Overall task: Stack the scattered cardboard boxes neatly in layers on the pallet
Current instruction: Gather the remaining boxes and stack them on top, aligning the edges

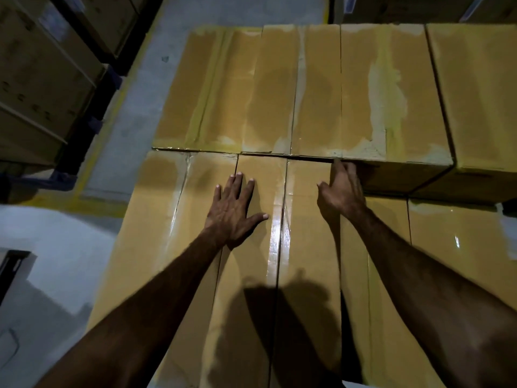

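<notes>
From the head camera, looking steeply down, a person leans over a stack of brown cardboard boxes, both bare forearms reaching forward.

The left hand lies flat, palm down, fingers straight and spread, pressing on the taped top of the near box. Its fingertips sit close to that box's far edge.

The right hand is at the far right corner of the neighbouring near box, which lies just beside the first with a thin dark seam between them. The fingers curl down over the corner into the gap where this box meets the far row; the thumb juts out to the left over the box top. The fingertips are hidden in the gap.

Beyond the hands, a far row of boxes stands at the same height, touching the near row along a straight seam. Their tops carry strips of glossy and torn tape. To the right of the near row, a lower box shows, its shiny top sitting a layer below. Another box closes the far right.

All the boxes are sealed; their contents cannot be seen. The pallet beneath is hidden by the stack.

On the left, grey concrete floor with a yellow painted line separates the stack from racking that holds more cartons.
</notes>
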